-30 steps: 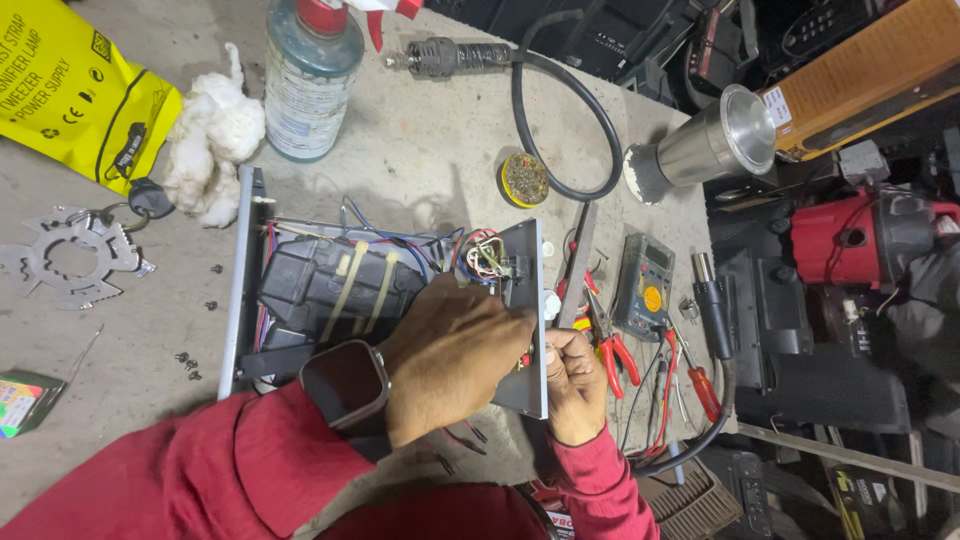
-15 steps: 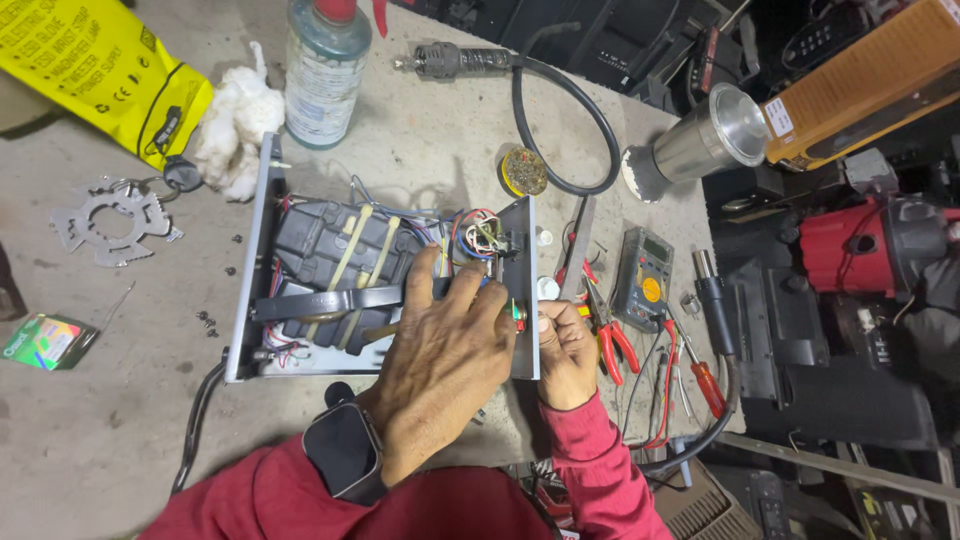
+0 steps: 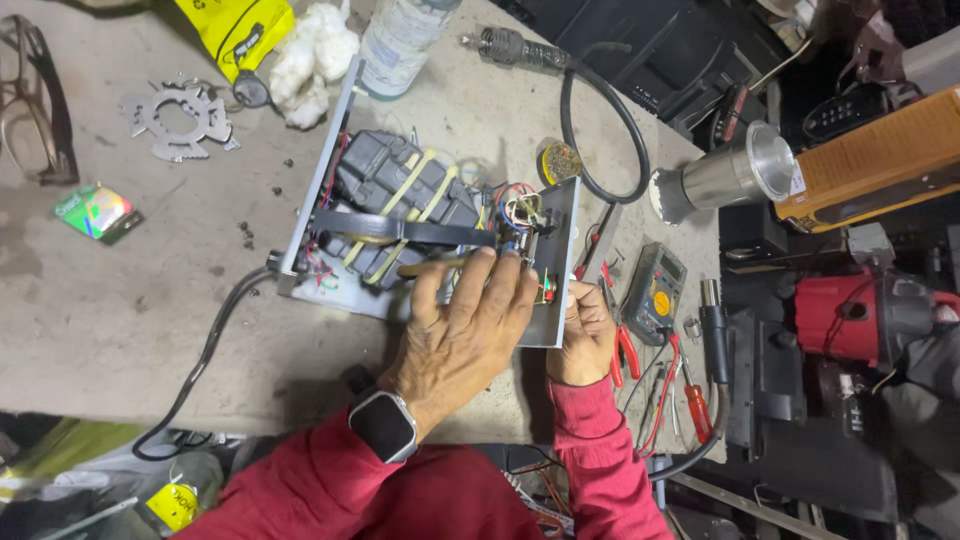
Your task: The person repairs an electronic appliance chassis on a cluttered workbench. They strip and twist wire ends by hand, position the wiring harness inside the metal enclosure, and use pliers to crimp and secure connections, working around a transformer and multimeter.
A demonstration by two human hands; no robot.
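Left hand point(image 3: 462, 335) has slid down off the wiring, its fingers now spread loosely across the opened transformer chassis point(image 3: 430, 225) on the tabletop point(image 3: 120, 300), while the right hand point(image 3: 585, 340) pinches its end panel, wires still exposed.

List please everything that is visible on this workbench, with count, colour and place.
open grey metal chassis: 1, centre
dark taped transformer block: 1, inside chassis
clear plastic bottle: 1, top
yellow plastic bag: 1, top left
white cotton wad: 1, beside bag
flat toothed metal plate: 1, grey, upper left
grey-yellow multimeter: 1, right
red-handled pliers: 1, right
left hand: on chassis wiring, wears watch
right hand: at chassis end panel
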